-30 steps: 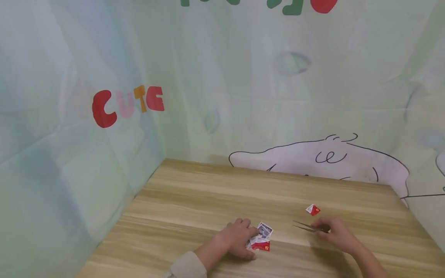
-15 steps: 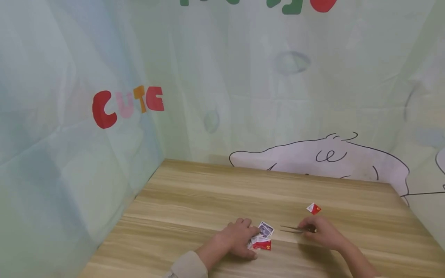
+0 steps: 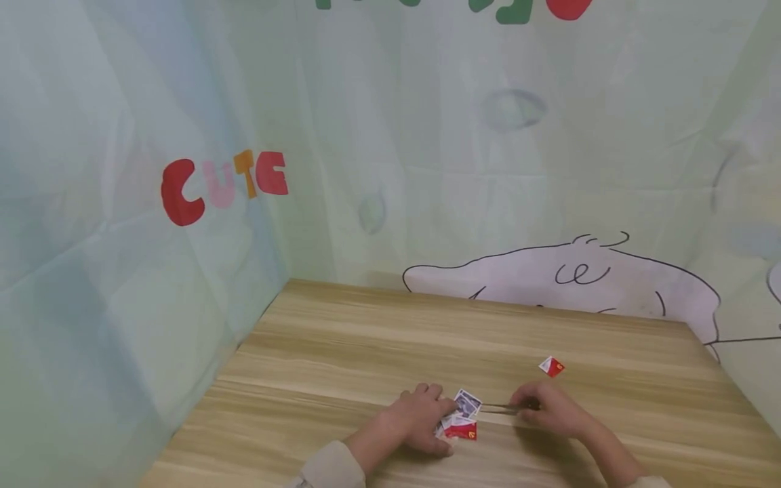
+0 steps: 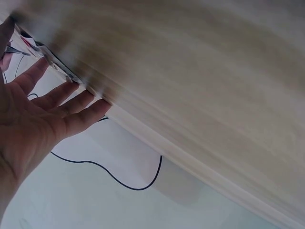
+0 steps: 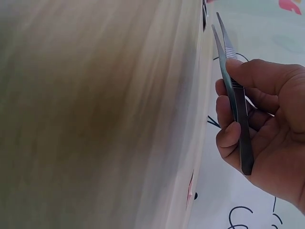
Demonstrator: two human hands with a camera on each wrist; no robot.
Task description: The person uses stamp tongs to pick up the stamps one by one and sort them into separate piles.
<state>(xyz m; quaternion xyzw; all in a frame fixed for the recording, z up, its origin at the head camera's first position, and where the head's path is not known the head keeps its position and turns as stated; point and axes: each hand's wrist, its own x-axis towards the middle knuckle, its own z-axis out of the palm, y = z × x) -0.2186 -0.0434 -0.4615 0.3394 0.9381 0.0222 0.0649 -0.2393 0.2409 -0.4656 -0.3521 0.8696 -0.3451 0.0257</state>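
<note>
My left hand rests on the table with its fingers spread over a small pile of stamps, hiding part of it. At the pile's edge a dark-pictured stamp with a white border sticks out past the fingertips. Nearer to me lies a red and white stamp. My right hand pinches metal tweezers between thumb and fingers. In the right wrist view the tweezers' tips stand slightly apart. From the head, those tips are right beside the dark stamp; I cannot tell whether they touch it.
Another red and white stamp lies alone farther back, beyond the right hand. The wood-grain table meets a pale printed cloth wall at the back and left.
My right hand has moved left with the tweezers, bringing their tips from well right of the pile to the dark stamp. The left hand has stayed in place.
</note>
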